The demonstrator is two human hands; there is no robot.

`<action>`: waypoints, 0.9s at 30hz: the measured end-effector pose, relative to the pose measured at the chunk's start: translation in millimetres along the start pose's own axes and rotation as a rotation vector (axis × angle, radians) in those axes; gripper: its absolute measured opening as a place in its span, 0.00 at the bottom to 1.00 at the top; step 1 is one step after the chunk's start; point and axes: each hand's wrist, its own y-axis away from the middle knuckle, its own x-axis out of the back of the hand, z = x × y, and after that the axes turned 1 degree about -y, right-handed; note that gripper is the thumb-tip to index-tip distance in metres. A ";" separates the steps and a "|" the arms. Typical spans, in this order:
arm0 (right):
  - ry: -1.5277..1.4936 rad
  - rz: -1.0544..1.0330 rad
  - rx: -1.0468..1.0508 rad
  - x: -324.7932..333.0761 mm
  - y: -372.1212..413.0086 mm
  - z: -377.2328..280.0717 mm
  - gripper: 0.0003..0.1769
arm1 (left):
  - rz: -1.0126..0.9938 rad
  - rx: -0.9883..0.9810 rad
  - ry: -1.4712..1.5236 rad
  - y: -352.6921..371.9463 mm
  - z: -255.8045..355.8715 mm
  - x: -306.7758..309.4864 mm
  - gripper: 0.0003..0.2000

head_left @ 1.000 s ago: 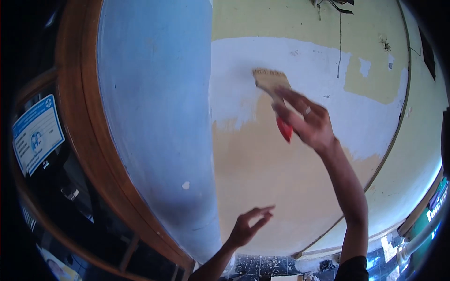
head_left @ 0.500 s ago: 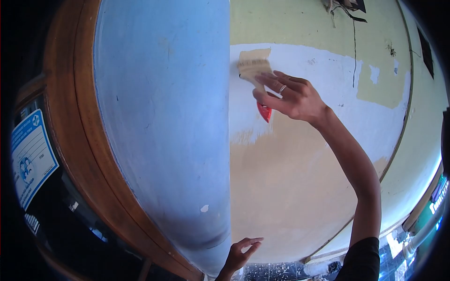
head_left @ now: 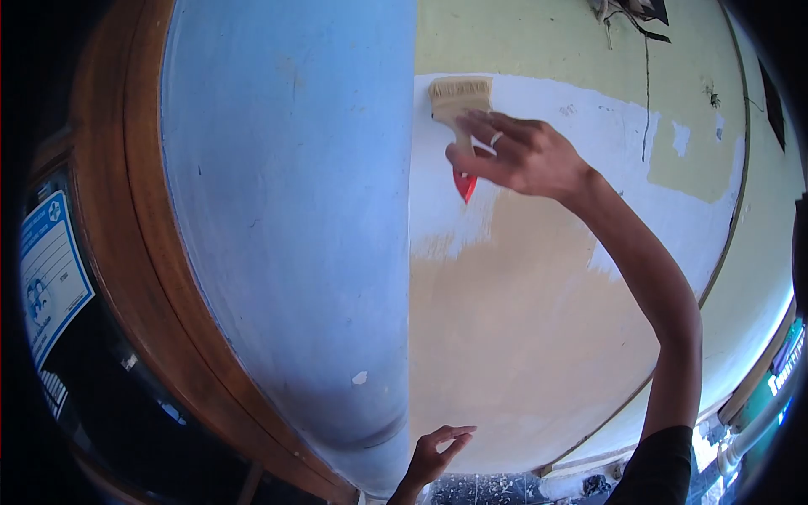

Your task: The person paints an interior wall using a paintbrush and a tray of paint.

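Note:
My right hand (head_left: pixel 526 156), with a ring on one finger, is closed round the handle of a wide flat paintbrush (head_left: pixel 461 97). The brush's handle has a red end that sticks out below my fingers, and its pale bristles point upward against the wall. They touch the upper left part of a white patch (head_left: pixel 547 105), close to the blue column's edge. Low in the view, my left hand (head_left: pixel 436 454) hangs in front of the wall with nothing visible in it. Its fingers are stretched out, with a small gap to the thumb. Beige paint (head_left: pixel 513 337) covers the wall below the white patch.
A rounded blue column (head_left: pixel 286 210) stands on the left, beside a brown wooden frame (head_left: pixel 139 210) and a paper notice (head_left: pixel 55 273). Dark wires (head_left: pixel 644 34) hang at the top right. Speckled dark floor tiles (head_left: pixel 497 488) show at the bottom; a grey pipe (head_left: pixel 745 442) is at the right.
The brush and my right hand have moved slightly up the wall. The beige strip by the bristles at the top of the white patch is now covered by the brush. My left hand stays put.

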 end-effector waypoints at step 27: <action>-0.084 0.067 0.053 -8.1 -1.6 -0.2 0.17 | 0.093 0.064 0.047 6.7 -11.3 -13.0 0.14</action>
